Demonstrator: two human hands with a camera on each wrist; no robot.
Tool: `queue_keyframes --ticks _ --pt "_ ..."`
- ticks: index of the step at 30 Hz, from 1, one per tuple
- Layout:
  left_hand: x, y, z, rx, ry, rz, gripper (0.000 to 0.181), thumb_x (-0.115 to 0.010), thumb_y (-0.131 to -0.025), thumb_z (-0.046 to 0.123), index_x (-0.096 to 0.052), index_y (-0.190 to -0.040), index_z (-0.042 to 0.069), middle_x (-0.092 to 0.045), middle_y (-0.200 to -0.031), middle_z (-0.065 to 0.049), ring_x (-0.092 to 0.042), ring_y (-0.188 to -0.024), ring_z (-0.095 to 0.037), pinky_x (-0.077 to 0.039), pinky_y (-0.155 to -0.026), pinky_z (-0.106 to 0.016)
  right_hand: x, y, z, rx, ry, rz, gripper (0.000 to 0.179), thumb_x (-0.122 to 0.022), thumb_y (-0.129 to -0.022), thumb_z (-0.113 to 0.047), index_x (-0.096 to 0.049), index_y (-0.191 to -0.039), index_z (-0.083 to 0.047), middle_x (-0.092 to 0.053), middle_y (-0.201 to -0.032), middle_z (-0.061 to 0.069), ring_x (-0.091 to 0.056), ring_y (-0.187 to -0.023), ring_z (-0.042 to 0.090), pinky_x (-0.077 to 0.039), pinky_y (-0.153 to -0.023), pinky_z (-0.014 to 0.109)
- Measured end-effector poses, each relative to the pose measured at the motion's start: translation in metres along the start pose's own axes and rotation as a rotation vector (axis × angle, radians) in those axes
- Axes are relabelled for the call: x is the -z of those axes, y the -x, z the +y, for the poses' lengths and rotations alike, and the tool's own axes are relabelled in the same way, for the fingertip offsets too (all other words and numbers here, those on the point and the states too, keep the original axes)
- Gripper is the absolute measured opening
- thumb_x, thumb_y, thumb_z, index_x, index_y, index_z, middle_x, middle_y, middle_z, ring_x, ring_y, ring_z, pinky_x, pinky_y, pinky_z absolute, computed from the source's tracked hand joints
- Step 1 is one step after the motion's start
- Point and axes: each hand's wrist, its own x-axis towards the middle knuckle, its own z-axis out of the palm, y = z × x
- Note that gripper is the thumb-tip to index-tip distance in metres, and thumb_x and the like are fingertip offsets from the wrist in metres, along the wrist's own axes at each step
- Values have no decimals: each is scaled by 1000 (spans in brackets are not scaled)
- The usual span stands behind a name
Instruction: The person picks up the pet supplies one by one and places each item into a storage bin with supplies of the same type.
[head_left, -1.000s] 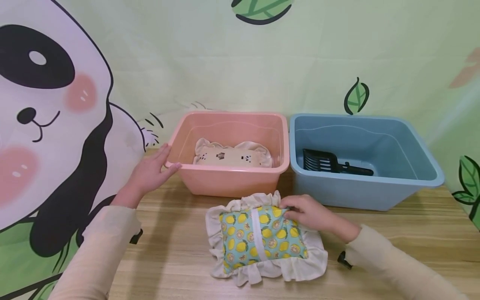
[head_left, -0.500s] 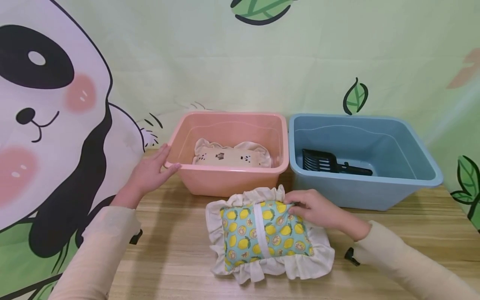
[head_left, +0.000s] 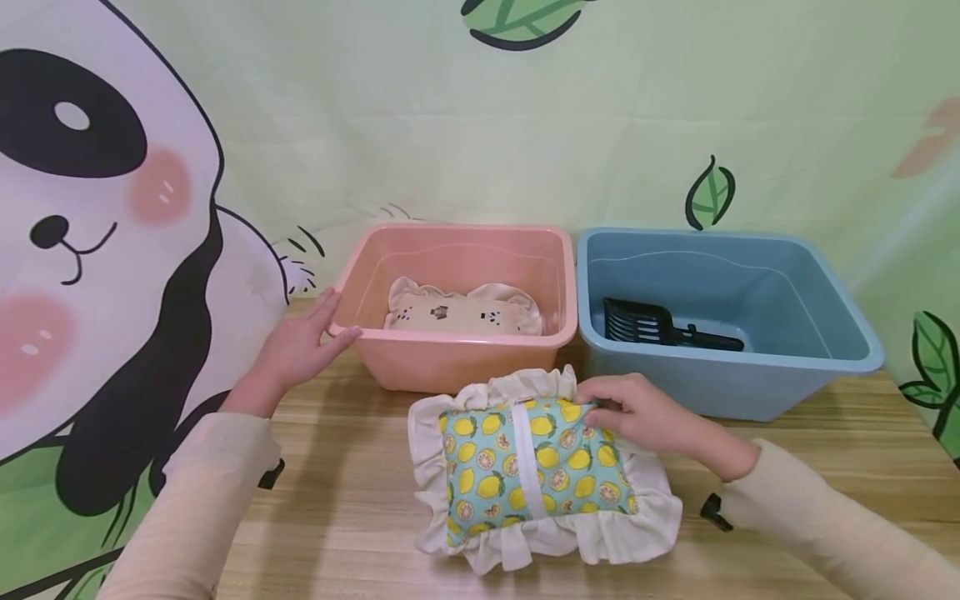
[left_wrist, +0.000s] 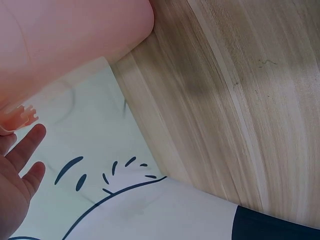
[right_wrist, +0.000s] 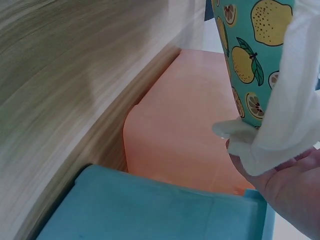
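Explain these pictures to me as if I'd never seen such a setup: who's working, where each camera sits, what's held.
There is no machine here: a person works with two bare hands. The wide pictures come from a camera worn on the head; the two close ones come from cameras on the wrists.

On a wood-grain table, a pink rectangular plastic tub stands beside a blue rectangular plastic tub. The pink one contains a cream ruffled fabric cushion, the blue one a black slotted scoop.

The left hand touches the pink tub's rim at its left front corner. The right hand pinches the far edge of a lemon-print fabric cushion with white ruffles, in front of the tubs.
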Motion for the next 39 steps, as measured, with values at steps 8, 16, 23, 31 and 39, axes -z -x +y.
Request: queue_keyframes --ticks 8,16,23,31,39 --pt "1 0 0 1 4 -8 78 -37 -86 57 -18 -141 4 -19 -146 -16 -28 -128 -40 -27 -101 -53 9 3 -5 -25 -8 6 12 -57 -84 -6 -62 -94 -10 -63 -100 6 -54 -81 6 -49 -71 21" --pt "2 0 1 -1 1 -22 79 -34 -87 58 -17 -141 4 -18 -146 -16 -28 -127 -41 -27 -101 -53 18 3 -9 -26 -13 22 10 -58 -84 -6 -62 -93 -6 -63 -92 7 -50 -73 2 -46 -63 20" --pt "1 0 0 -4 2 -20 78 -34 -87 58 -17 -141 4 -18 -146 -16 -27 -128 -41 -26 -101 -53 26 2 -14 -81 -27 32 11 -58 -82 -4 -63 -91 -7 -62 -94 7 -51 -74 4 -47 -65 19" --pt "2 -1 0 6 1 -33 79 -33 -87 59 -16 -141 4 -17 -146 -16 -26 -128 -42 -26 -101 -54 32 -1 -18 -95 -52 27 10 -59 -82 -4 -62 -92 -5 -62 -94 9 -52 -73 5 -47 -64 19" --pt "2 -1 0 9 -6 -31 78 -33 -87 59 -16 -141 5 -17 -146 -15 -27 -128 -42 -25 -101 -56 39 -4 -21 -59 -41 70 11 -59 -82 -3 -63 -92 -4 -63 -91 9 -52 -71 4 -48 -62 19"
